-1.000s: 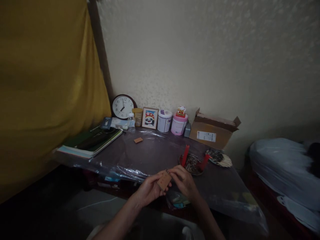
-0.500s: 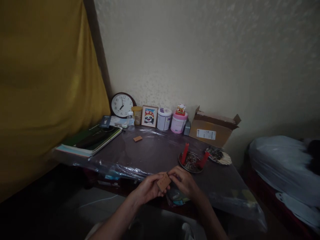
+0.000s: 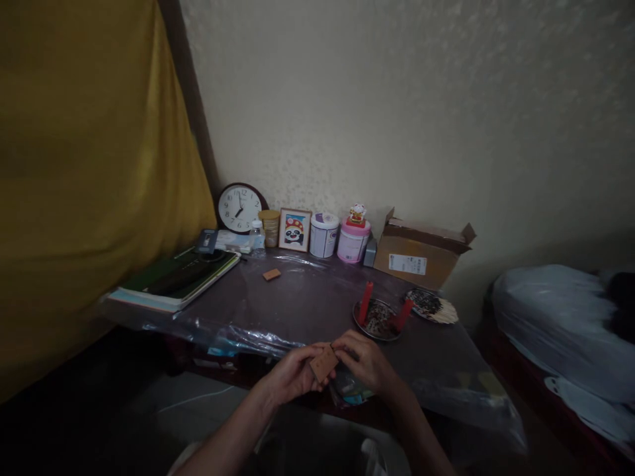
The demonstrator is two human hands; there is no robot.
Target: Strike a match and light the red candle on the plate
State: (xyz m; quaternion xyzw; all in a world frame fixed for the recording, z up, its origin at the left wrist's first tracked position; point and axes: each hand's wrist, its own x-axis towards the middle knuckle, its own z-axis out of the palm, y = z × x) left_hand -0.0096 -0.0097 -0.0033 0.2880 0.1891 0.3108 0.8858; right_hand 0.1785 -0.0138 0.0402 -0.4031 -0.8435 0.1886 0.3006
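Note:
Just beyond the table's front edge, my left hand (image 3: 294, 375) is closed around a small brown matchbox (image 3: 324, 364), held tilted with its printed face up. My right hand (image 3: 364, 358) is pinched at the box's far corner, its fingertips touching or nearly touching it. A small dark tip shows there, which looks like a match head; the rest is hidden by the fingers. Beyond my right hand, two red candles (image 3: 366, 303) are on a round metal plate (image 3: 376, 337), one upright and the other leaning. Neither shows a flame.
On the plastic-covered table (image 3: 292, 307) lie another brown matchbox (image 3: 271, 274), a dish of dark-tipped sticks (image 3: 431, 306) and a green book (image 3: 183, 277). Along the wall stand a clock (image 3: 240, 207), a panda picture (image 3: 294, 230), tins (image 3: 324, 235) and a cardboard box (image 3: 419, 254).
The view has shifted very slightly. Both hands keep nearly the same pose around the matchbox, which has moved only a little.

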